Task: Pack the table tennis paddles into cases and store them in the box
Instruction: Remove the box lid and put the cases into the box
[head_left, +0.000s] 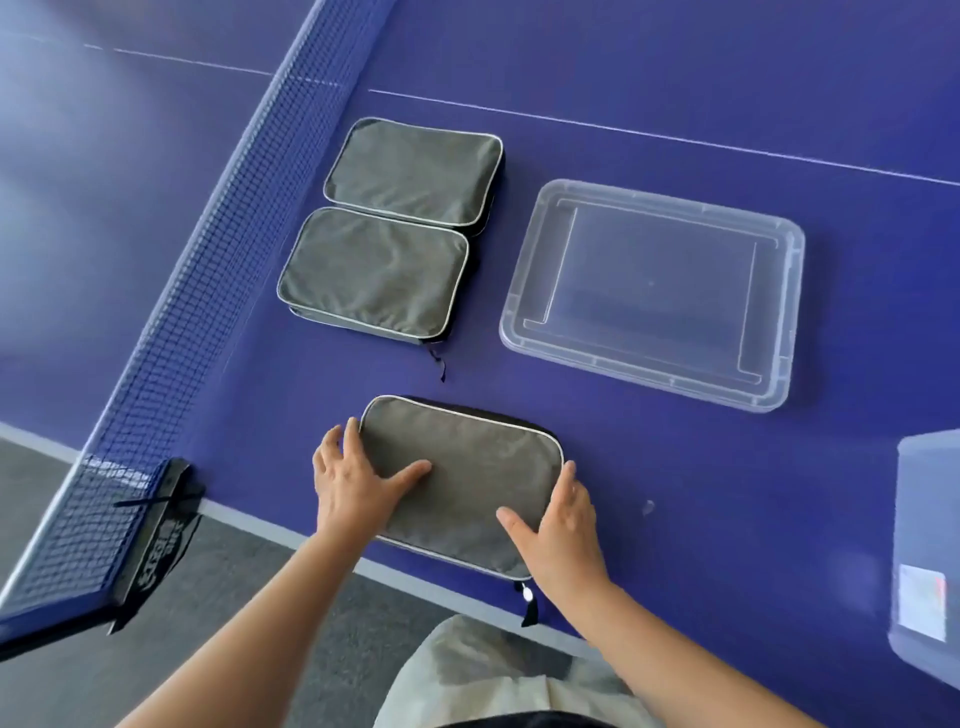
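A grey zipped paddle case with pale piping lies at the near edge of the blue table, its black zipper pull hanging over the edge. My left hand grips its left end, thumb on top. My right hand grips its right end, thumb on top. Two more grey cases lie shut side by side farther back, one nearer and one behind it. A clear plastic box with a label shows partly at the right edge. No paddle is visible.
A flat clear plastic lid lies right of the two far cases. The blue net runs along the left, held by a black clamp at the table's edge. Grey floor lies below.
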